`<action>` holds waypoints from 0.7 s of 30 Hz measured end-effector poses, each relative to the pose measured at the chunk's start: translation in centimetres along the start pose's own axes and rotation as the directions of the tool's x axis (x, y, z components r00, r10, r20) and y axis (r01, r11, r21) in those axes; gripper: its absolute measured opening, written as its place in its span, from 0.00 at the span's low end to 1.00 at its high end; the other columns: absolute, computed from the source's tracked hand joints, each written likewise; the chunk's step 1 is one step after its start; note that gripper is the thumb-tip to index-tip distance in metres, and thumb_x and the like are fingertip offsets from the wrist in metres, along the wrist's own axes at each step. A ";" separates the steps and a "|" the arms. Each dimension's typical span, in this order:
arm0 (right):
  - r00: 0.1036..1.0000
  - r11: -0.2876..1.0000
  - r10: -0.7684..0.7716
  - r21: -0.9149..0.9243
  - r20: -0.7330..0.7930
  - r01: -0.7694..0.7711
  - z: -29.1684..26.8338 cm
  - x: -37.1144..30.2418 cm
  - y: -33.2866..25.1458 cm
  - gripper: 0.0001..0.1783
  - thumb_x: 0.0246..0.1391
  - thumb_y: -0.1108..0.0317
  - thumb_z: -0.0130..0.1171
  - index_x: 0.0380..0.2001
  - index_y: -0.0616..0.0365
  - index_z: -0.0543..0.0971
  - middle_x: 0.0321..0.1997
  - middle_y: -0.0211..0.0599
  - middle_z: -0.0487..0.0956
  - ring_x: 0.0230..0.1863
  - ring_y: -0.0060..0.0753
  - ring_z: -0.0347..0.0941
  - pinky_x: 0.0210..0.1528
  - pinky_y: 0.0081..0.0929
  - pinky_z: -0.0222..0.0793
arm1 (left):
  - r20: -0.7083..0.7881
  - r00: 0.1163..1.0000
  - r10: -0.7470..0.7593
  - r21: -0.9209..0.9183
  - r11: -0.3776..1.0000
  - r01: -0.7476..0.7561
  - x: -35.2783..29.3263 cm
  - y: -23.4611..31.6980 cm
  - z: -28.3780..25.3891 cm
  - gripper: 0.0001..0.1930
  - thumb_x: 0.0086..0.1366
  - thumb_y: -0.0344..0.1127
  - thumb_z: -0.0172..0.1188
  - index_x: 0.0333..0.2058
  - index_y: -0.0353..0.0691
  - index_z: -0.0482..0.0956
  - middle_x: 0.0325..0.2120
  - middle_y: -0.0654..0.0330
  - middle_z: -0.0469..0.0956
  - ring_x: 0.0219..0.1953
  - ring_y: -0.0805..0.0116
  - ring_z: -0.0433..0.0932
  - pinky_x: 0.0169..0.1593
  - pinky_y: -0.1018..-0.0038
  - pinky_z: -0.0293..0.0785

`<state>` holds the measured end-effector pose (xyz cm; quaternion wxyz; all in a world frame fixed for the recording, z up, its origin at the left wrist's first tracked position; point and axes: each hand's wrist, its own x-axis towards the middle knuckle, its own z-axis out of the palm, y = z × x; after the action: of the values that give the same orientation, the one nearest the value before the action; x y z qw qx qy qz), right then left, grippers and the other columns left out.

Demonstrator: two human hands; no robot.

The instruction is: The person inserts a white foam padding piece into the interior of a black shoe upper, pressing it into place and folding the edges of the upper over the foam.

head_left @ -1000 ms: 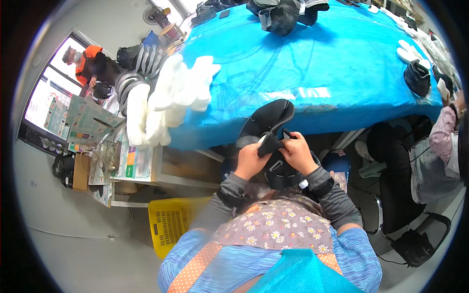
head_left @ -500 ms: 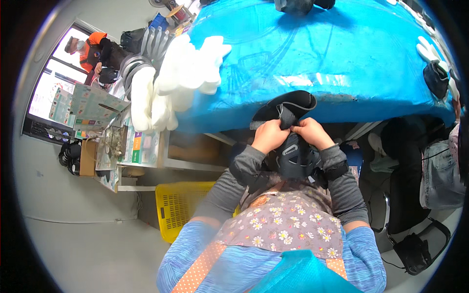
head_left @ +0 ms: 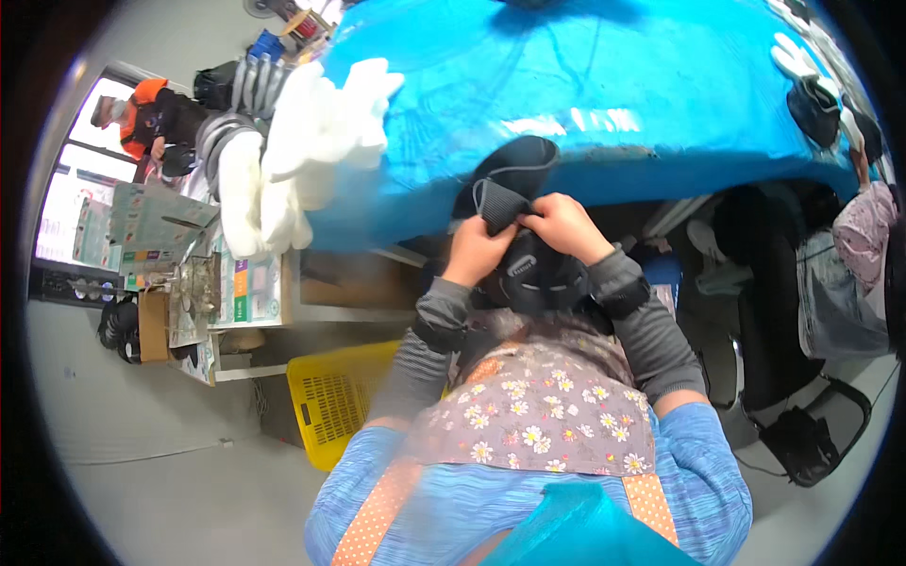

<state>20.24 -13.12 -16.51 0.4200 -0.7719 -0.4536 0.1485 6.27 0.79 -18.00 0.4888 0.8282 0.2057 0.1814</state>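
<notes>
A black glove with a light emblem lies in front of my apron at the table's near edge. Its wide cuff is turned toward the table, and a ribbed dark fold stands out of it. My left hand pinches this fold from the left. Close beside it, my right hand is closed, with thumb and forefinger pinching the glove just below the fold. Both hands nearly touch. The glove's lower part is dark and its fingers cannot be made out.
A blue-covered table spreads ahead. White gloves are stacked at its left end, near grey hand-shaped pieces. A yellow basket stands on the floor at left, a black chair at right. Another person is at far left.
My view has shifted, so the surroundings sit further left and lower or higher in places. Both hands keep pinching the glove; the ribbed fold now stands more to the left, tilted.
</notes>
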 end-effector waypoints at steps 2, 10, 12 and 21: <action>1.000 1.000 0.009 -0.026 -0.014 -0.009 -0.2 0.2 -0.4 0.16 0.47 0.59 0.63 0.25 0.64 0.82 0.27 0.55 0.78 0.33 0.60 0.77 0.37 0.48 0.72 | -0.019 0.999 -0.044 -0.013 0.999 0.044 -0.1 -0.2 0.1 0.16 0.61 0.44 0.65 0.37 0.34 0.85 0.30 0.48 0.85 0.36 0.57 0.85 0.39 0.67 0.77; 0.976 0.984 0.177 -0.012 0.129 -0.177 -0.3 0.4 0.1 0.17 0.50 0.56 0.62 0.26 0.62 0.83 0.28 0.54 0.79 0.34 0.59 0.77 0.38 0.46 0.73 | 0.118 0.961 -0.248 -0.053 0.965 0.256 0.7 -1.9 0.8 0.17 0.59 0.40 0.67 0.40 0.31 0.83 0.35 0.54 0.84 0.37 0.67 0.82 0.42 0.71 0.77; 0.950 0.963 0.247 0.058 0.189 -0.262 0.8 0.7 1.5 0.19 0.52 0.55 0.62 0.26 0.63 0.82 0.24 0.51 0.79 0.29 0.53 0.78 0.34 0.42 0.73 | 0.105 0.955 -0.279 -0.056 0.957 0.285 0.9 -3.4 1.3 0.21 0.57 0.45 0.68 0.38 0.30 0.83 0.33 0.48 0.85 0.37 0.59 0.84 0.42 0.68 0.77; 0.926 0.837 0.297 0.404 0.232 -0.369 2.8 0.2 4.5 0.19 0.57 0.60 0.63 0.24 0.69 0.80 0.15 0.32 0.72 0.19 0.21 0.63 0.25 0.28 0.63 | 0.129 0.950 -0.284 -0.088 0.951 0.297 0.7 -3.2 2.2 0.19 0.57 0.44 0.66 0.40 0.32 0.83 0.34 0.50 0.85 0.36 0.61 0.84 0.42 0.69 0.77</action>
<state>21.25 -12.59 -21.71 0.5135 -0.7092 -0.2987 0.3796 7.42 0.94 -21.77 0.5648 0.7706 0.2869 0.0701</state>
